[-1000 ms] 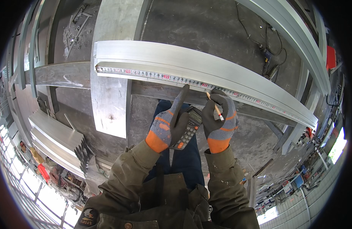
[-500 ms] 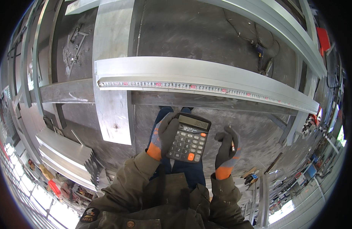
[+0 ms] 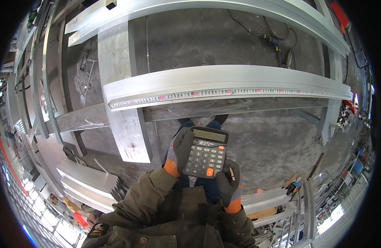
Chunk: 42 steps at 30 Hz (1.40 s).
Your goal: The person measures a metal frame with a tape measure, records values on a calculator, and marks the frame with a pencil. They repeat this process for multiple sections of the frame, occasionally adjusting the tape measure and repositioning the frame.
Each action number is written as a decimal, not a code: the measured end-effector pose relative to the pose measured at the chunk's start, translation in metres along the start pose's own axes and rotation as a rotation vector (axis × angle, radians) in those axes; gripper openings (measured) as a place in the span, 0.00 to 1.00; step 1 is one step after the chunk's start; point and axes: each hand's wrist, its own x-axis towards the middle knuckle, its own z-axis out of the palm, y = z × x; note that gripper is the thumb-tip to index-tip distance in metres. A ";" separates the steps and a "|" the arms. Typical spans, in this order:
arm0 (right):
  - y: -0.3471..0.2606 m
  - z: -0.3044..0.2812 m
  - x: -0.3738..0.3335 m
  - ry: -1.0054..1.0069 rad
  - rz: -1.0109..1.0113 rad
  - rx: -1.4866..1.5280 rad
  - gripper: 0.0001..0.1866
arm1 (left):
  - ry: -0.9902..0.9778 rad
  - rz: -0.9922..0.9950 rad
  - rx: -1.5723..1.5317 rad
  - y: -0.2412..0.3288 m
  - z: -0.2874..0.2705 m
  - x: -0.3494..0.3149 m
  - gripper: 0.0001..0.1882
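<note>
My left hand [image 3: 182, 149], in a grey and orange work glove, grips the left side of a black desktop calculator [image 3: 205, 155] with grey keys and two orange ones. My right hand [image 3: 227, 187], gloved alike, is at the calculator's lower right corner, a finger at the keys there. A short pencil [image 3: 232, 173] is tucked between its fingers. Beyond the calculator, a tape measure blade [image 3: 211, 93] lies stretched along a long aluminium profile [image 3: 223, 76]. Which key the finger touches is hidden.
The profile rests across a wide metal crosspiece [image 3: 128, 140] on the left and a frame on the right. A power drill [image 3: 276, 47] with a cable lies on the floor beyond. Cut profiles [image 3: 89, 182] are stacked at lower left. More long profiles [image 3: 207, 9] run along the far side.
My right hand has moved left and down to the calculator, from a spot apart from it. The calculator's display reads differently. The view has shifted slightly.
</note>
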 end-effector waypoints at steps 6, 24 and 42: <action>0.008 -0.041 0.018 0.028 -0.229 -0.371 0.13 | 0.067 -0.131 -0.168 -0.005 0.028 0.004 0.13; -0.008 -0.186 0.110 0.136 -0.155 -0.042 0.17 | 0.170 0.105 -0.024 -0.067 0.131 0.012 0.13; -0.068 -0.052 0.188 0.065 -0.443 -0.216 0.09 | 0.113 0.226 0.288 -0.031 0.083 0.048 0.31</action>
